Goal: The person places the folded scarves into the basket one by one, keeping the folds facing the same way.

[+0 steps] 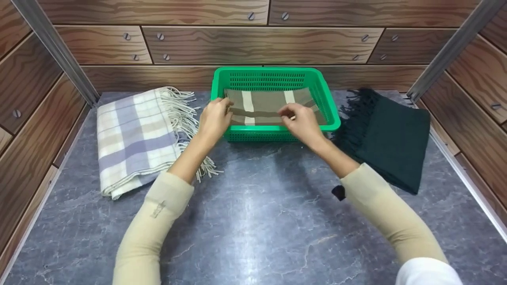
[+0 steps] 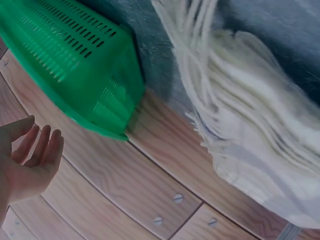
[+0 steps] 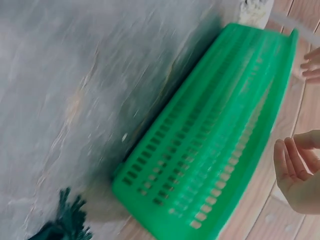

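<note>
A folded brown cloth (image 1: pixel 266 103) with cream stripes lies inside the green plastic basket (image 1: pixel 273 128) in the head view. My left hand (image 1: pixel 216 115) is over the basket's left side, by the cloth's left edge. Its fingers are loosely bent, and the left wrist view shows nothing between thumb and fingers. Over the front rim, towards the right, is my right hand (image 1: pixel 302 122), fingers bent near the cloth. The right wrist view shows that hand above the rim, no cloth visible in its fingers. The basket wall hides the cloth in both wrist views.
Left of the basket lies a folded white, lilac and beige plaid scarf (image 1: pixel 136 138), its fringe towards the basket. A folded dark green fringed scarf (image 1: pixel 396 136) lies on the right. Wood-patterned panels (image 1: pixel 261 45) stand close behind the basket on the grey marbled table (image 1: pixel 253 221).
</note>
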Tool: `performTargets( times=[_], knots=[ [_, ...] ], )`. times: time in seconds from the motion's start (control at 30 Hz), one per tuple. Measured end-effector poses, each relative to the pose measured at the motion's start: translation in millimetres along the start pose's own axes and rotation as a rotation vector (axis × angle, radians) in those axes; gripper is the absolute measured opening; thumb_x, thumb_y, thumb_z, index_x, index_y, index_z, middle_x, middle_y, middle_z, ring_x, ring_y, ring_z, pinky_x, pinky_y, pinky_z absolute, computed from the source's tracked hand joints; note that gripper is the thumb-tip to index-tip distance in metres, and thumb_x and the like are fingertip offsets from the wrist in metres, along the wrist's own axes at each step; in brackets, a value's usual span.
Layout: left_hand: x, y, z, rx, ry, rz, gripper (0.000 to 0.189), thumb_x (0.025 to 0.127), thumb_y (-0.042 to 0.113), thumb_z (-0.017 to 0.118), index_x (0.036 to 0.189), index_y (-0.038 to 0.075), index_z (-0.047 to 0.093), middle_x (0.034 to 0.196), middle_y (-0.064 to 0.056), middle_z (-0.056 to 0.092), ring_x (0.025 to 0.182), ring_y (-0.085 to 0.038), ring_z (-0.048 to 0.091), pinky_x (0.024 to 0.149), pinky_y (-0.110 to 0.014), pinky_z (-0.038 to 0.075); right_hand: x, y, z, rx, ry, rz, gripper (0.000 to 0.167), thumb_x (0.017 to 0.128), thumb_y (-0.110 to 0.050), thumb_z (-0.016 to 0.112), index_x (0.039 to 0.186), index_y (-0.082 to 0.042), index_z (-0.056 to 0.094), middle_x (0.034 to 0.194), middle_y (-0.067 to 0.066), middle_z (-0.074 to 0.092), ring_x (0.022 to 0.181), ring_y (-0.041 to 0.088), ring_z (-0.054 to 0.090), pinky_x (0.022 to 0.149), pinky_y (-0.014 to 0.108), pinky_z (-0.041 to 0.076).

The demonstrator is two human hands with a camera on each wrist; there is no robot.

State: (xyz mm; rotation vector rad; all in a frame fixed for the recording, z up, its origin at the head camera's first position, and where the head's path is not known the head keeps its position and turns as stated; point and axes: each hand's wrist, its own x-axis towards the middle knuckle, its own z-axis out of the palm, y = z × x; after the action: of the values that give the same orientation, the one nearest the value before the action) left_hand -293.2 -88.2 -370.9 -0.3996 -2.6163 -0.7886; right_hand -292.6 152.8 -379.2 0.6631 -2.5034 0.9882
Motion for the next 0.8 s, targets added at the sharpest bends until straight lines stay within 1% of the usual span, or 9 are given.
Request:
performTargets(
  times=[0.13, 0.23, 0.37, 0.47, 0.57, 0.7, 0.73, 0.8],
  knots=[
    [-15.0, -4.7, -9.3, -0.02, 0.034, 0.027, 0.021, 0.082, 0.0, 0.063, 0.102, 0.001, 0.067, 0.098, -0.013, 0.064, 0.093, -0.029, 0.058, 0.079, -0.04, 0.046, -6.8, -20.8, 6.1, 0.052, -0.034, -0.037, 0.011, 0.084, 0.003, 0.06, 0.092, 0.001, 0.067, 0.087, 0.012, 0.066, 0.078, 0.02, 0.061, 0.069, 0.03, 0.05],
    [-25.4, -8.3, -17.0, -0.035, 0.051, 0.015, 0.022, 0.081, 0.002, 0.065, 0.103, 0.002, 0.066, 0.1, -0.012, 0.064, 0.097, -0.029, 0.057, 0.083, -0.04, 0.045, -11.0, -36.9, 9.9, 0.084, -0.064, -0.045, 0.011, 0.085, 0.002, 0.061, 0.093, 0.0, 0.067, 0.089, 0.01, 0.066, 0.079, 0.018, 0.061, 0.069, 0.029, 0.05],
    [-38.4, -12.5, -24.7, -0.023, 0.085, 0.008, 0.023, 0.08, 0.001, 0.065, 0.103, 0.002, 0.066, 0.101, -0.013, 0.064, 0.097, -0.03, 0.057, 0.082, -0.041, 0.045, -17.9, -55.7, 21.8, 0.133, -0.111, -0.02, 0.013, 0.082, 0.005, 0.061, 0.094, 0.002, 0.067, 0.091, 0.011, 0.065, 0.081, 0.018, 0.06, 0.071, 0.027, 0.05],
    [-47.9, -15.8, -27.4, -0.019, 0.117, 0.01, 0.023, 0.08, -0.001, 0.065, 0.103, 0.0, 0.066, 0.1, -0.014, 0.063, 0.096, -0.031, 0.057, 0.081, -0.041, 0.045, -25.6, -66.8, 38.2, 0.161, -0.184, 0.001, 0.016, 0.08, 0.005, 0.062, 0.095, 0.001, 0.066, 0.092, 0.011, 0.065, 0.082, 0.018, 0.06, 0.073, 0.024, 0.049],
    [-56.9, -20.9, -28.3, -0.031, 0.13, -0.016, 0.023, 0.08, -0.001, 0.065, 0.103, -0.001, 0.065, 0.099, -0.014, 0.063, 0.095, -0.03, 0.057, 0.081, -0.041, 0.045, -34.3, -74.6, 57.0, 0.176, -0.268, -0.011, 0.016, 0.08, 0.004, 0.062, 0.095, 0.0, 0.066, 0.092, 0.009, 0.065, 0.081, 0.017, 0.059, 0.072, 0.022, 0.049],
    [-66.6, -31.1, -30.2, -0.043, 0.11, -0.064, 0.023, 0.08, 0.0, 0.065, 0.103, -0.001, 0.065, 0.099, -0.015, 0.064, 0.097, -0.031, 0.057, 0.083, -0.041, 0.044, -44.2, -82.2, 78.6, 0.215, -0.342, -0.035, 0.015, 0.08, 0.003, 0.063, 0.094, 0.002, 0.065, 0.087, 0.009, 0.065, 0.077, 0.018, 0.06, 0.069, 0.022, 0.049],
    [-68.5, -34.1, -31.1, -0.044, 0.102, -0.079, 0.024, 0.079, 0.0, 0.065, 0.103, -0.001, 0.065, 0.1, -0.015, 0.064, 0.097, -0.031, 0.057, 0.084, -0.041, 0.044, -46.2, -84.4, 83.2, 0.228, -0.357, -0.029, 0.014, 0.08, 0.003, 0.063, 0.094, 0.001, 0.066, 0.086, 0.009, 0.065, 0.077, 0.019, 0.06, 0.069, 0.022, 0.049],
    [-72.0, -40.9, -33.6, -0.048, 0.088, -0.118, 0.025, 0.079, 0.0, 0.065, 0.103, -0.002, 0.065, 0.101, -0.015, 0.064, 0.098, -0.032, 0.057, 0.084, -0.041, 0.043, -49.1, -89.3, 91.3, 0.29, -0.408, 0.018, 0.014, 0.08, 0.003, 0.062, 0.094, 0.003, 0.065, 0.083, 0.009, 0.065, 0.074, 0.022, 0.061, 0.065, 0.022, 0.049]
  ],
)
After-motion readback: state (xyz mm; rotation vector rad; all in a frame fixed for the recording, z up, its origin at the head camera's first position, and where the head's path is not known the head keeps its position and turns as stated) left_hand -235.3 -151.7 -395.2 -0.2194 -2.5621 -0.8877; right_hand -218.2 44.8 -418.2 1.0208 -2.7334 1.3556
